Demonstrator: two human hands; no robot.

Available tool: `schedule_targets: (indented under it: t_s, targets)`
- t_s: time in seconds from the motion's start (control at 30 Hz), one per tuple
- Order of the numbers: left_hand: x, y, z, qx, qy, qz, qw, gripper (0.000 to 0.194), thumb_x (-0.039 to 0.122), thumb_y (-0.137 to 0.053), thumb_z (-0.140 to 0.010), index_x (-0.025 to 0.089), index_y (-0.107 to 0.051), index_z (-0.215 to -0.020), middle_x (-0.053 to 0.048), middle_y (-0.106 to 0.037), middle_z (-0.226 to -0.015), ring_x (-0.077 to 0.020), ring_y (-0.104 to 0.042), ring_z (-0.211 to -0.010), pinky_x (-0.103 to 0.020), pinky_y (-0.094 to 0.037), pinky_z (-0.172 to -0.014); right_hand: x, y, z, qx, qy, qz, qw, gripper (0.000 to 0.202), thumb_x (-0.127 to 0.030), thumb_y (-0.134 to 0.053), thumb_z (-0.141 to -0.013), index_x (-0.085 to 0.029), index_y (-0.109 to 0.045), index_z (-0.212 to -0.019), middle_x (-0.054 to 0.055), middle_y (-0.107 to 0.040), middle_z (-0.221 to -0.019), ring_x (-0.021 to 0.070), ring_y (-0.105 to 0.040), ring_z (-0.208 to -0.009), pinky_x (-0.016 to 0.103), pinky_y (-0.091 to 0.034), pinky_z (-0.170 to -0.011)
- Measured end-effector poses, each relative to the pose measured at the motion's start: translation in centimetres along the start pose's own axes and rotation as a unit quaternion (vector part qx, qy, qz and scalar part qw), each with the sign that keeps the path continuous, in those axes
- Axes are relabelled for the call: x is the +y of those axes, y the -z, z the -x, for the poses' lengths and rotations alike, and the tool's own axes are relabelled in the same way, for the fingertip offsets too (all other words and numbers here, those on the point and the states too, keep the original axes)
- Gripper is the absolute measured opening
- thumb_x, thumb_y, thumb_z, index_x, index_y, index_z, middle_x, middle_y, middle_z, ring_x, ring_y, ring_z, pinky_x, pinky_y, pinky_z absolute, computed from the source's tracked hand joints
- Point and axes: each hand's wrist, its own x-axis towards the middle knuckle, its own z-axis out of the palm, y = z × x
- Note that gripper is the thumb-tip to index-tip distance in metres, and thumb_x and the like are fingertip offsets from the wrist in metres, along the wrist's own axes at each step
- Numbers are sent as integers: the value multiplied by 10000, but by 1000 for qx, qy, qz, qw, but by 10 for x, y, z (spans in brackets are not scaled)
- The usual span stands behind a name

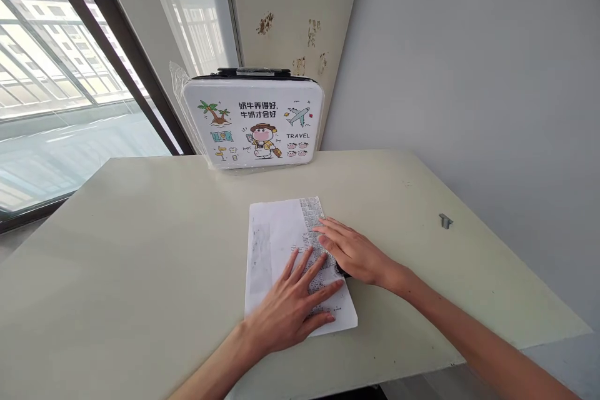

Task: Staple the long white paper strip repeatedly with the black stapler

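Observation:
A stack of white paper (281, 219) with a printed strip along its right side lies on the pale table (164, 262). Flat on its lower part rests my left hand (293, 309), fingers spread. My right hand (356, 253) lies over the paper's right edge, fingers stretched out over the printed strip. A small black object (344, 272) shows under the right palm, mostly hidden; whether the hand grips it is not visible.
Behind the paper stands a white case (253, 122) with cartoon prints and a black handle, partly in clear plastic. A small grey metal piece (445, 220) lies at the right. Walls rise behind and right; a window is at the left.

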Motion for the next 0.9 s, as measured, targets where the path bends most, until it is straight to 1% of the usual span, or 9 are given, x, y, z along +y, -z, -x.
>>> schedule_targets:
  t_s: [0.13, 0.27, 0.37, 0.67, 0.8, 0.9]
  targets:
    - [-1, -1, 0, 2, -3, 7, 1000, 566, 511, -500, -1079, 334, -403, -1608, -85, -93, -1760, -392, -119, -1600, -664, -221, -1270, 3, -3, -1, 5, -1, 9, 1000, 642, -613, -246, -1091, -252, -519, -1547, 39, -376, -1695, 235, -226, -1609, 469, -257, -1299]
    - [-1, -2, 0, 25, -1, 16, 1000, 586, 501, -540, -1065, 364, -386, -1614, -42, -86, -1763, -384, -125, -1602, -647, -207, -1281, 2, -4, -2, -2, -12, 33, 999, 655, -616, -225, -1091, -255, -503, -1561, 39, -351, -1707, 241, -212, -1613, 477, -258, -1296]
    - [-1, -3, 1, 31, -1, 20, 999, 612, 504, -558, -1057, 378, -362, -1623, -28, -84, -1764, -379, -120, -1604, -638, -201, -1286, 0, -5, -2, -11, -16, 47, 999, 671, -625, -208, -1088, -255, -490, -1571, 42, -337, -1713, 238, -202, -1615, 481, -251, -1297]
    - [0, -2, 1, 19, -1, 22, 1000, 590, 509, -540, -1063, 372, -380, -1615, -49, -86, -1763, -385, -121, -1603, -648, -194, -1283, 4, -9, -5, 1, -11, 71, 997, 659, -612, -205, -1090, -257, -511, -1554, 49, -390, -1687, 248, -250, -1601, 489, -285, -1280]
    - [0, -3, 1, 12, -2, 21, 1000, 588, 513, -530, -1066, 360, -384, -1615, -61, -78, -1763, -390, -115, -1602, -652, -188, -1283, 4, -12, -6, 6, -12, 91, 996, 643, -584, -206, -1095, -250, -517, -1548, 61, -398, -1682, 256, -279, -1589, 494, -304, -1269]
    - [0, -2, 1, 20, -3, 24, 1000, 597, 500, -546, -1063, 368, -374, -1619, -53, -65, -1765, -391, -122, -1602, -647, -181, -1286, 2, -16, -7, 19, -13, 115, 993, 618, -548, -216, -1101, -240, -529, -1536, 68, -406, -1677, 259, -291, -1583, 494, -313, -1263]
